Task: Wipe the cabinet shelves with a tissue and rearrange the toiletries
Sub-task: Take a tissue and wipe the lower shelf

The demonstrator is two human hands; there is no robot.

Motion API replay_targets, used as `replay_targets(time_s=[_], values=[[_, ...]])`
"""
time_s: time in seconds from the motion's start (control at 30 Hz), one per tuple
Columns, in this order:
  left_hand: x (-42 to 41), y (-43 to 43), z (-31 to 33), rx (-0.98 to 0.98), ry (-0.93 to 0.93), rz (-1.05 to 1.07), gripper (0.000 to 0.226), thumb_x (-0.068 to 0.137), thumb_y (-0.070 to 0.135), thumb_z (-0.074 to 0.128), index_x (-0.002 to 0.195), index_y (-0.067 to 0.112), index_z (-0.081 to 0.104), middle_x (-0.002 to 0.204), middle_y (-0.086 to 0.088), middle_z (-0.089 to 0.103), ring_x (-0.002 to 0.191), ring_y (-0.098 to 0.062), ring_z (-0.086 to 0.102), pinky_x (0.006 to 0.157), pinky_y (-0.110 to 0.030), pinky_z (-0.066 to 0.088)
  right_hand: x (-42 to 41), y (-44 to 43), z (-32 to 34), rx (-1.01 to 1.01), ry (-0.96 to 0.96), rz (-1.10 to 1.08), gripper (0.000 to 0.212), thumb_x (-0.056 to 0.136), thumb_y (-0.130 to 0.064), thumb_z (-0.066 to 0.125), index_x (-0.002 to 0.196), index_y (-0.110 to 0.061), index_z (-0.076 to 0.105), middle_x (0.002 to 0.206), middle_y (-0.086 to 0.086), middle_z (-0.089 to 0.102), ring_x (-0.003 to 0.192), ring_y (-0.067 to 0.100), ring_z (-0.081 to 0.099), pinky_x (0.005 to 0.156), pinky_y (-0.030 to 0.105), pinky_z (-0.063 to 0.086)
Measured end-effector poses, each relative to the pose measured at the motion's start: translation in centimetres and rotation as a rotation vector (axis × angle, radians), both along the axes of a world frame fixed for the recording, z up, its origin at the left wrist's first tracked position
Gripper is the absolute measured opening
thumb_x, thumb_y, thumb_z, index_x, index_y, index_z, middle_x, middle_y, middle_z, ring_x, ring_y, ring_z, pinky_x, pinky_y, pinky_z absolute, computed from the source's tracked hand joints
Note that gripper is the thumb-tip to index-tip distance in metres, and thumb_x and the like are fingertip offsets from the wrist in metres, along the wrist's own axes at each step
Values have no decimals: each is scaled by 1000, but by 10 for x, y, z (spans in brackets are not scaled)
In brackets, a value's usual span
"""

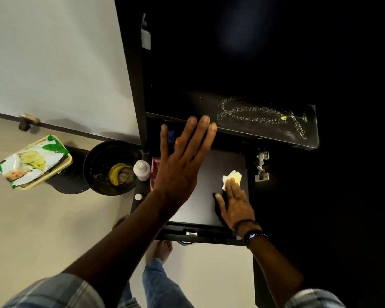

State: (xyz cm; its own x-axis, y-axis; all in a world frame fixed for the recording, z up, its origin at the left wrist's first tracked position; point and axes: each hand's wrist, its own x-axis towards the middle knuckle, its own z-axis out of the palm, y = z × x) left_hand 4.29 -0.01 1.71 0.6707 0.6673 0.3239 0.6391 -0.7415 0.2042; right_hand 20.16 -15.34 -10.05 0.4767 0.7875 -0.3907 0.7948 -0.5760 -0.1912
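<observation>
On the lower shelf (200,196), right hand (236,203) presses crumpled pale-yellow tissue (231,177).

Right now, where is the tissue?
In the head view, the tissue lies on the right side of the lower shelf, pressed under the right hand, just left of the metal hinge.

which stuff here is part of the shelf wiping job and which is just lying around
Part of the job: tissue under the right hand; lower shelf; upper shelf touched by the left hand; white bottle.

Lying about: black bin with banana peel; packet on a tray.
</observation>
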Motion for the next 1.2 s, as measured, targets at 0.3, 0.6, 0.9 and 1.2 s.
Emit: replay_targets(time_s=[0.3, 0.6, 0.9, 1.2], values=[[1, 3, -5, 91, -36, 3, 78, 90, 0, 45, 148, 17, -5, 154, -4, 6, 143, -25, 9, 109, -63, 21, 14, 143, -31, 81, 64, 152, 50, 93, -25, 37, 140, -7, 40, 146, 17, 40, 133, 32, 38, 113, 40, 30], [-4, 5, -4, 57, -13, -27, 98, 76, -17, 44, 147, 20, -13, 155, -2, -8, 141, -19, -17, 111, -63, 15, -54, -3, -17, 174, 158, 264, 66, 86, -10, 46, 149, -19, 28, 156, 0, 25, 144, 16, 24, 120, 36, 17], [0, 4, -5, 53, -21, -30, 96, 77, -11, 48, 147, 17, -11, 154, -6, 2, 144, -28, 3, 111, -61, 17, -73, 43, -26, 203, 174, 37, 62, 83, -6, 46, 144, -13, 37, 149, 8, 39, 137, 28, 38, 117, 39, 27], [-2, 1, -2, 29, -34, -17, 94, 78, -14, 46, 147, 16, -11, 156, -7, 1, 145, -26, -2, 111, -61, 15, -85, -63, -17, 227, 122, 28, 59, 87, -20, 45, 144, -10, 36, 150, 8, 35, 137, 31, 38, 111, 50, 33]])
